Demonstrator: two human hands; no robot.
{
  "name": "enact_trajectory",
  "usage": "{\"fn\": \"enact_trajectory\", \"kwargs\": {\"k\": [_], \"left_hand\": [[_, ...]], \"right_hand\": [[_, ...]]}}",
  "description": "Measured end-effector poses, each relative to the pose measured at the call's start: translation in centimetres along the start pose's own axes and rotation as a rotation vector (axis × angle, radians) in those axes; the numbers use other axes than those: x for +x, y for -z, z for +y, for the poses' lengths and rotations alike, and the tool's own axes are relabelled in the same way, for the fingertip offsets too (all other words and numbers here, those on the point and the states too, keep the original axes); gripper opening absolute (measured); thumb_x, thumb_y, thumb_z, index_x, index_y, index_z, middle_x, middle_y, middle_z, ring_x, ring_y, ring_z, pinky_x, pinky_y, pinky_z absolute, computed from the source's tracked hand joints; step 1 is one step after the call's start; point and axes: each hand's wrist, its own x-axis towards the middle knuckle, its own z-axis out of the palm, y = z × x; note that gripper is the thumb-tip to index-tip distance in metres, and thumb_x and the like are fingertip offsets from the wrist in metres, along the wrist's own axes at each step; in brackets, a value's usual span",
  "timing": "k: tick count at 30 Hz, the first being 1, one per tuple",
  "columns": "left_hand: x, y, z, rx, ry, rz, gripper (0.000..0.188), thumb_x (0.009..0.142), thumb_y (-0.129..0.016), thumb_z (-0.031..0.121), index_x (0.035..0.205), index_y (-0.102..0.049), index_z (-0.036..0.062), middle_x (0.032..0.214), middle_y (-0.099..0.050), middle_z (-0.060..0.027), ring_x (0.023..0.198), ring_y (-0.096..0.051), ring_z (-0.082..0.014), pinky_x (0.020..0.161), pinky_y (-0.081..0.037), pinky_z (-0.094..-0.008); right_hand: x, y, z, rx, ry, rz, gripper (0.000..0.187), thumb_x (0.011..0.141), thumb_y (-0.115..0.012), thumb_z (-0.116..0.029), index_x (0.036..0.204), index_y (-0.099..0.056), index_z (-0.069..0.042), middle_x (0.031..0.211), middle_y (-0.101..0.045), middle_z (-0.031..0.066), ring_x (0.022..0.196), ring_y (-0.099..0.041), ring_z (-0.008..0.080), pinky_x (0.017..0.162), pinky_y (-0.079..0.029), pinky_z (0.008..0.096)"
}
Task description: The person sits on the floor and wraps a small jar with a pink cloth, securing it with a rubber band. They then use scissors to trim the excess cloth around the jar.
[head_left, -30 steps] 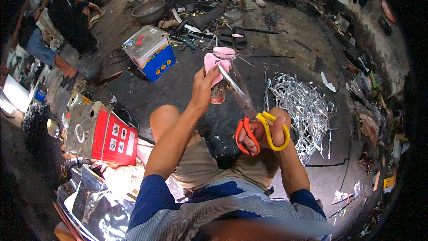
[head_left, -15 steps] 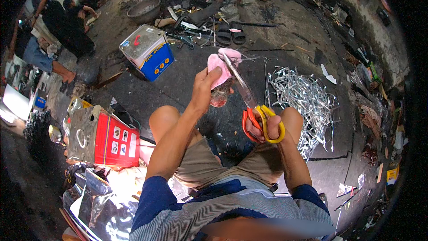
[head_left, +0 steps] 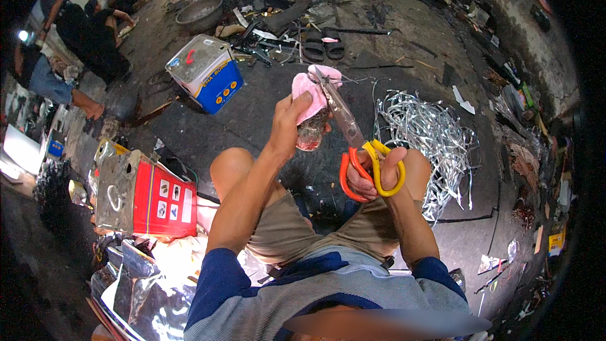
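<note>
My left hand (head_left: pixel 290 120) is closed on a soft pink piece (head_left: pixel 305 106), its thumb pressed on the upper face. Under it sits a dark, rough, rounded block (head_left: pixel 311 132) with a reddish end, its upper part hidden. My right hand (head_left: pixel 379 177) grips large scissors (head_left: pixel 344 117) with one orange and one yellow handle. The blades slant up and left, their tips at the pink piece's upper edge, where a second pink lobe (head_left: pixel 328 74) shows. Whether the blades bite into it, I cannot tell. Thin dark strands stick out to the right of the tips.
Silvery strips (head_left: pixel 429 151) lie heaped right of my knee. A blue and white tin (head_left: pixel 205 72) stands ahead left, a red tin (head_left: pixel 165 199) by my left leg. Black sandals (head_left: pixel 323 45), a round basin (head_left: pixel 199 12) and scraps lie farther off. Several people are in the background.
The scissor handles have spread slightly apart, and my right thumb is more raised. My left hand keeps its hold on the pink piece. In the background, a person's second leg has come into view.
</note>
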Motion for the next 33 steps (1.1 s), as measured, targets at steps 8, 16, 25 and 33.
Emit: {"fn": "enact_trajectory", "kwargs": {"k": [8,16,25,33], "left_hand": [[-0.1,0.9,-0.7,0.085,0.038,-0.063,0.061,0.098,-0.053,0.044,0.136,-0.055,-0.0027,0.115,-0.07,-0.0149,0.085,-0.071,-0.0212,0.067,-0.058,-0.0334],[-0.3,0.0,-0.3,0.08,0.009,-0.013,0.059,0.096,-0.055,0.043,0.134,-0.057,-0.0019,0.105,-0.072,-0.013,0.092,-0.071,-0.0207,0.069,-0.059,-0.0333],[0.4,2.0,0.2,-0.173,0.128,0.191,0.053,0.101,-0.049,0.049,0.117,-0.061,0.0001,0.093,-0.071,-0.0149,0.072,-0.073,-0.0233,0.06,-0.06,-0.0342],[-0.7,0.4,0.3,-0.148,0.089,0.042,0.052,0.099,-0.054,0.048,0.118,-0.06,-0.0003,0.093,-0.071,-0.016,0.072,-0.072,-0.0238,0.063,-0.06,-0.0345]], "right_hand": [[0.1,-1.4,-0.4,0.114,-0.056,0.037,0.104,0.053,-0.016,-0.108,0.066,-0.047,-0.009,0.049,-0.041,-0.0036,0.038,-0.042,0.009,0.036,-0.036,0.0235],[-0.3,1.1,0.1,0.025,-0.04,-0.004,0.103,0.052,-0.019,-0.108,0.065,-0.045,-0.01,0.047,-0.039,-0.0047,0.036,-0.039,0.0081,0.034,-0.033,0.0218],[-2.2,-1.7,-2.1,-0.487,-0.201,0.166,0.087,0.068,-0.071,-0.085,0.094,-0.063,-0.002,0.075,-0.055,0.0007,0.068,-0.054,0.0109,0.06,-0.043,0.0281],[-1.7,-1.8,-1.7,-1.338,-0.14,0.783,0.102,0.059,-0.082,-0.075,0.12,-0.048,0.0,0.104,-0.063,0.0229,0.097,-0.063,0.0445,0.081,-0.05,0.0496]]}}
